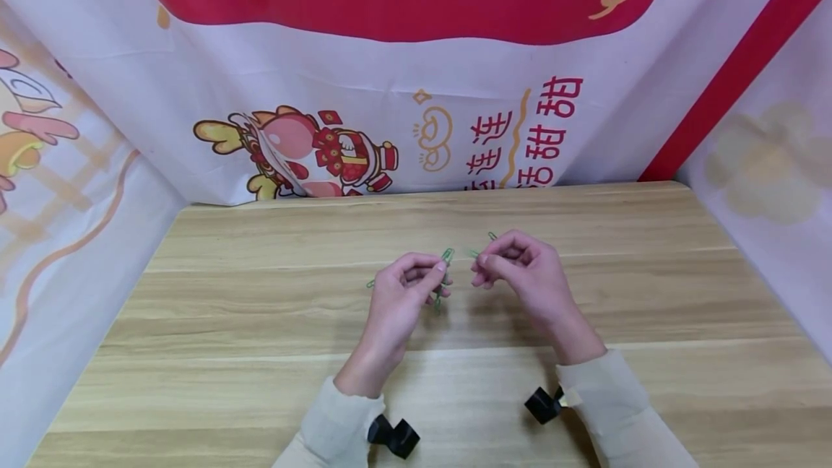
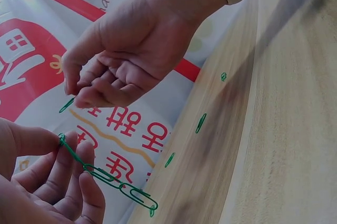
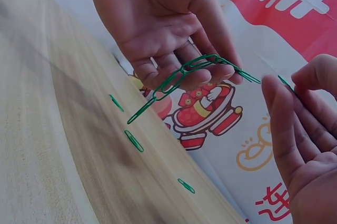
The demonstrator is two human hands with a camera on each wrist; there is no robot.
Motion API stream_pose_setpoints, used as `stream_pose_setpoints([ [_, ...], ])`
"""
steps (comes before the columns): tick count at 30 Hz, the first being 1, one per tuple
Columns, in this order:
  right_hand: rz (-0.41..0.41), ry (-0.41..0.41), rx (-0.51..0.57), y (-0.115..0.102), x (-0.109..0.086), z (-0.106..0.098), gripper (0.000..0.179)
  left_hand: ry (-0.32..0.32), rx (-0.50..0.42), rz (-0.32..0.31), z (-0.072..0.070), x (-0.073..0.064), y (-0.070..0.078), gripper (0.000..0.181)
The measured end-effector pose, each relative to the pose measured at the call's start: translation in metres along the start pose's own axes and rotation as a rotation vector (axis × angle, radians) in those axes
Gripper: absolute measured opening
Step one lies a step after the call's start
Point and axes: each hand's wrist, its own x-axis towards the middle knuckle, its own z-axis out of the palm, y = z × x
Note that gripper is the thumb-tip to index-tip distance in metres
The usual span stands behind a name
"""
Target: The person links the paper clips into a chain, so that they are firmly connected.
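Paperclips, green and hooked end to end, form a chain [image 3: 181, 71] above the surface [image 1: 260, 381]. Left hand [image 1: 403, 291] pinches its upper end between thumb and forefinger; the links run across the other fingers, and the far end hangs free below them. Right hand [image 1: 529, 269] pinches a single clip [image 2: 66, 105] between thumb and forefinger, its remaining fingers loosely curled. Clip and chain face each other, near but apart.

Around them, loose clips lie on the surface: the left wrist view shows three, one being the far clip [image 2: 224, 76], and the right wrist view shows three, one being the near clip [image 3: 186, 185]. Whether any appear in both views, I cannot tell.

Pale sleeves [image 1: 611, 396] cover both forearms, with a small black device [image 1: 393, 438] at each wrist. Behind the wood-grained surface hangs white cloth [image 1: 364, 63] printed with a broad red shape, a cartoon figure and red characters.
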Motion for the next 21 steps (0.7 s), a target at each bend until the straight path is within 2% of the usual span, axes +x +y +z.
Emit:
stream_pose_setpoints([
  [8,-0.022,0.033,0.039,0.0010,0.0005,0.0013,0.013,-0.003,-0.005,0.012,0.0003,-0.0002,-0.0003,0.017],
  [14,-0.033,0.034,0.063,0.0012,0.0007,0.0017,0.014,-0.006,-0.009,0.007,0.0007,0.0005,-0.0008,0.017],
  [17,-0.020,0.031,0.033,0.0016,0.0013,0.0012,0.013,-0.008,-0.008,0.009,0.0008,0.0006,-0.0004,0.017],
  [21,-0.011,0.006,-0.039,0.0023,0.0023,0.0004,0.026,-0.010,-0.009,0.010,0.0009,0.0007,0.0000,0.017],
])
